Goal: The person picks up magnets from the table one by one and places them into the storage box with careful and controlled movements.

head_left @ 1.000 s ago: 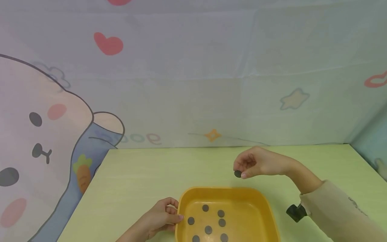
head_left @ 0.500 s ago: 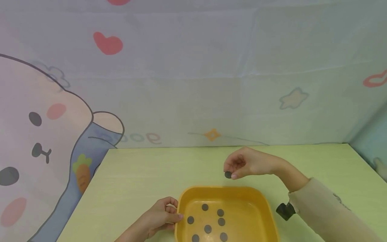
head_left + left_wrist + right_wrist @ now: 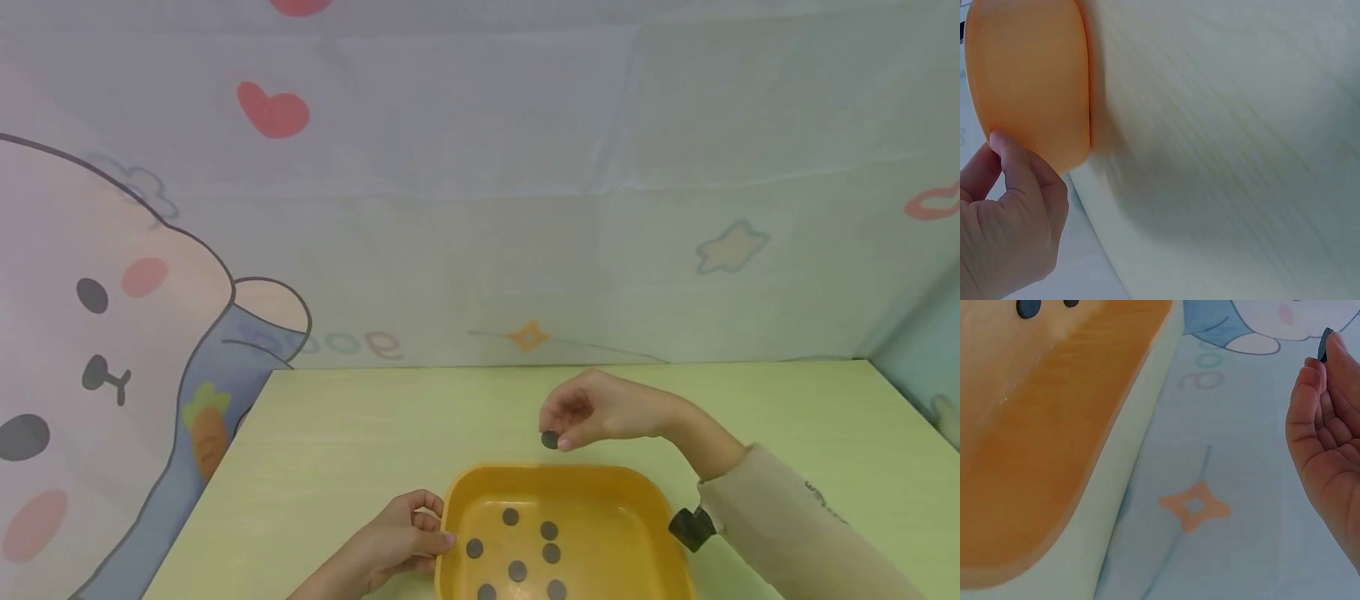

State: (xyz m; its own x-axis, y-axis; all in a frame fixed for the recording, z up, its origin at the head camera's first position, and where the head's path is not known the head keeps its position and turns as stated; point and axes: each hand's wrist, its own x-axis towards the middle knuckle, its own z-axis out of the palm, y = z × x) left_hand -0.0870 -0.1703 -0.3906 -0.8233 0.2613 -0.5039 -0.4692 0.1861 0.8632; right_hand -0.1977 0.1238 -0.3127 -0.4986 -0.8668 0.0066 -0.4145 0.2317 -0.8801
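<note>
A yellow-orange tray with rounded corners sits at the near edge of the head view. Several dark grey discs lie spread over its left half. At the tray's left side, my left hand pinches the rim, thumb on the inner side; the left wrist view shows that hand gripping the tray's wall. Just beyond the tray's far rim, my right hand holds one small dark disc between thumb and fingertips. The right wrist view shows this disc edge-on.
The tray stands on a pale green-yellow table. Behind the table hangs a printed cloth with a bear, hearts and stars. A black wrist device hangs under the right sleeve, near the tray's right rim.
My right hand has moved left with the disc, from above the tray's right part to beyond the middle of its far rim. The left hand and tray have stayed put.
</note>
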